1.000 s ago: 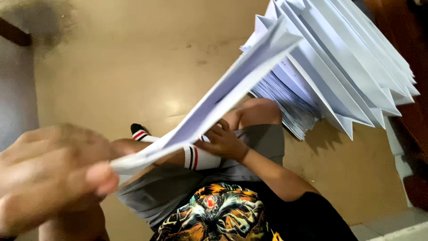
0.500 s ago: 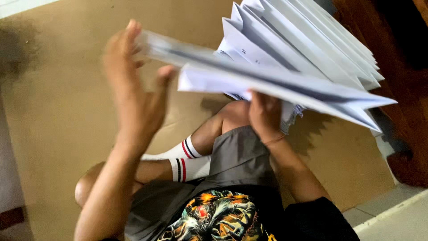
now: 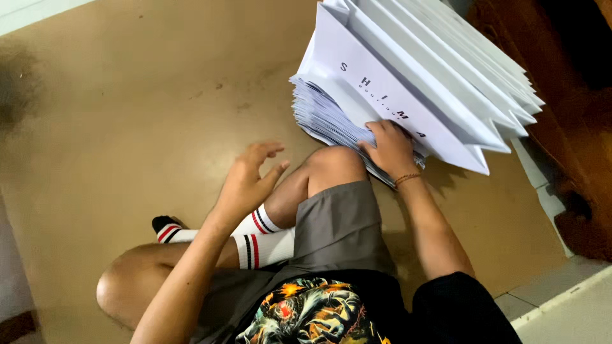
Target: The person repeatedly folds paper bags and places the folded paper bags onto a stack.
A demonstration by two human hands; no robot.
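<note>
Covering most of the view, the smooth tan floor (image 3: 127, 127) looked hard and slightly glossy, with a few dull scuffs, and the person sat on it with legs folded. Against a dark brown wooden cabinet (image 3: 574, 95) on the right leaned the row of flat-folded white paper bags with sharp creased edges (image 3: 446, 70), fanned like cards and tilted toward the knee. Beneath them lay the low stack of thin white paper sheets (image 3: 325, 114), its edges ragged and stepped. Such paper would likely be light piece by piece yet heavy and slippery as a bundle, stiff along the folds, floppy across the panels and easily creased; a pinch at a folded edge or the bottom corner seemed the safest hold. The right hand (image 3: 390, 148) rested on the lower edge of the stack, fingers curled down onto the sheets and pressing rather than clasping anything. The left hand (image 3: 250, 178) hovered above the shin, fingers spread and empty, touching nothing. Smaller still, a white ribbed sock with red and black stripes (image 3: 261, 239) covered the ankle, and a thin cord bracelet (image 3: 407, 179) circled the right wrist.
</note>
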